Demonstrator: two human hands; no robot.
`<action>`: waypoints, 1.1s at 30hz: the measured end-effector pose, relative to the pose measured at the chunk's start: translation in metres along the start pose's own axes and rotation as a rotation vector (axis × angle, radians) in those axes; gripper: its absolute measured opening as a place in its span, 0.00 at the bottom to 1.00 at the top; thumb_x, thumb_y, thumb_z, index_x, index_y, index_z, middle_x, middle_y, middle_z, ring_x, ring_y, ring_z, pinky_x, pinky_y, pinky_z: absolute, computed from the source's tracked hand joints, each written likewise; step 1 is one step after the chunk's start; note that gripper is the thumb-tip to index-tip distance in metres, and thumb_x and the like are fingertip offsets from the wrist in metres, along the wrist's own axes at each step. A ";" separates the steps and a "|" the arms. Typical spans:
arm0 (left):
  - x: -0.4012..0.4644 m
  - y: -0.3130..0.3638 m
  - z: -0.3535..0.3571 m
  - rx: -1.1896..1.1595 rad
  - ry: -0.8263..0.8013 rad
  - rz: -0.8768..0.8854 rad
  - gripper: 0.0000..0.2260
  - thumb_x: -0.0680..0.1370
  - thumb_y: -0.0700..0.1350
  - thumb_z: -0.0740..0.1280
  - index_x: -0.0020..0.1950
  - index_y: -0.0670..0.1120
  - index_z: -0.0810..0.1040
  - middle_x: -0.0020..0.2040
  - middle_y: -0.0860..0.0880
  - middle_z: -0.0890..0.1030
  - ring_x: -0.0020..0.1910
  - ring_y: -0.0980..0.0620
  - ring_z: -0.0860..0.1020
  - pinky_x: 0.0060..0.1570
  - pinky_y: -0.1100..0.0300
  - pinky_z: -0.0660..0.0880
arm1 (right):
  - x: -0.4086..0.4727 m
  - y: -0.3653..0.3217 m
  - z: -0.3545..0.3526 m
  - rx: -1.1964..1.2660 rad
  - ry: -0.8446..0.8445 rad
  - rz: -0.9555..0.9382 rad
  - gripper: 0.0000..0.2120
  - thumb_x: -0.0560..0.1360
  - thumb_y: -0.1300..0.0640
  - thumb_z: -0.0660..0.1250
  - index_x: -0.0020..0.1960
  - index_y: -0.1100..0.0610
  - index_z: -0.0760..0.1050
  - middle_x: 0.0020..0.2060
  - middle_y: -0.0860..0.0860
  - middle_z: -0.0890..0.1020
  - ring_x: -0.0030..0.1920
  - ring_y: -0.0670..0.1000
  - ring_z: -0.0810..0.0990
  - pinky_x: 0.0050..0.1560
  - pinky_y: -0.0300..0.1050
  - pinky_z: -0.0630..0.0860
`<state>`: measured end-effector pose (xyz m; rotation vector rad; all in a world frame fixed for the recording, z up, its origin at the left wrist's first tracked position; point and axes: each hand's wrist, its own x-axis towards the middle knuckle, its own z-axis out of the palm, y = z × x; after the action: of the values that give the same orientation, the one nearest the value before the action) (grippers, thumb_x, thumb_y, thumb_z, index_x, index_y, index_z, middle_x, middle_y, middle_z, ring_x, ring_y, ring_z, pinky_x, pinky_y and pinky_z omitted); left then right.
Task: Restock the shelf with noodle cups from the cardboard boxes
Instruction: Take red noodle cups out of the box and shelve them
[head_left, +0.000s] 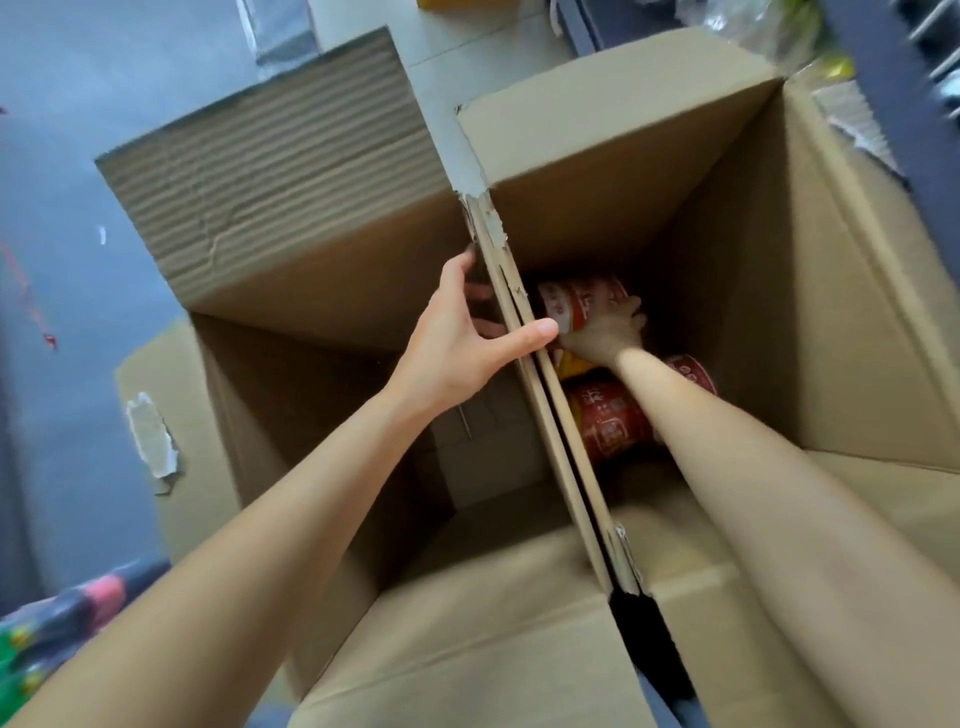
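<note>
cardboard all round, two open boxes side by side on a grey floor. nearest, both bare forearms reaching away from the camera, well apart at the elbows and close together at the hands. further in, left hand (467, 332) hooked over the doubled wall where the left box (291, 405) meets the right box (769, 322): thumb across the top edge, fingers curled down the left side, clamped on the cardboard. left box showing only bare card at the bottom.

deeper and just right of that wall, right hand (605, 335) down at the bottom of the right box, fingers spread and curled over the far noodle cup (576, 304), seemingly gripping it, though dim light and blur leave the hold uncertain. cup lying on its side, long axis roughly left to right, pale rim toward the shared wall. nearer the camera, a second red cup (608, 426) also on its side, partly under the right forearm, with another red cup edge (693, 371) showing right of the arm.

judgement: right hand alone placed to lift, straight up past the tall walls; left hand only steadying the boxes. shelf not clearly in view, perhaps the blurred dark edge at far right.
</note>
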<state>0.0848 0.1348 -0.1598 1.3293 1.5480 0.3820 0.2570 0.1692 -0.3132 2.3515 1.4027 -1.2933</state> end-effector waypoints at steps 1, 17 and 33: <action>-0.001 0.001 0.000 0.018 0.005 0.002 0.44 0.69 0.57 0.74 0.77 0.50 0.53 0.67 0.51 0.71 0.49 0.58 0.80 0.49 0.66 0.75 | -0.017 0.001 -0.014 0.037 0.033 0.006 0.49 0.68 0.42 0.73 0.77 0.50 0.46 0.75 0.64 0.47 0.73 0.68 0.51 0.69 0.62 0.60; -0.187 0.159 -0.012 -0.398 -0.310 0.429 0.35 0.72 0.51 0.73 0.73 0.57 0.58 0.66 0.51 0.73 0.63 0.56 0.76 0.57 0.63 0.75 | -0.405 0.067 -0.187 1.445 0.249 -0.255 0.35 0.53 0.41 0.72 0.58 0.52 0.72 0.43 0.48 0.77 0.41 0.47 0.79 0.41 0.55 0.81; -0.257 0.379 0.024 -0.561 -0.394 0.812 0.33 0.72 0.58 0.68 0.75 0.58 0.61 0.61 0.54 0.78 0.58 0.57 0.78 0.49 0.58 0.79 | -0.502 0.079 -0.334 0.823 1.078 -0.643 0.43 0.66 0.51 0.78 0.73 0.51 0.58 0.64 0.42 0.70 0.66 0.43 0.68 0.66 0.44 0.69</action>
<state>0.2801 0.0325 0.2423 1.4072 0.4607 0.9138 0.4164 -0.0507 0.2313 3.6621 2.3953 -0.6717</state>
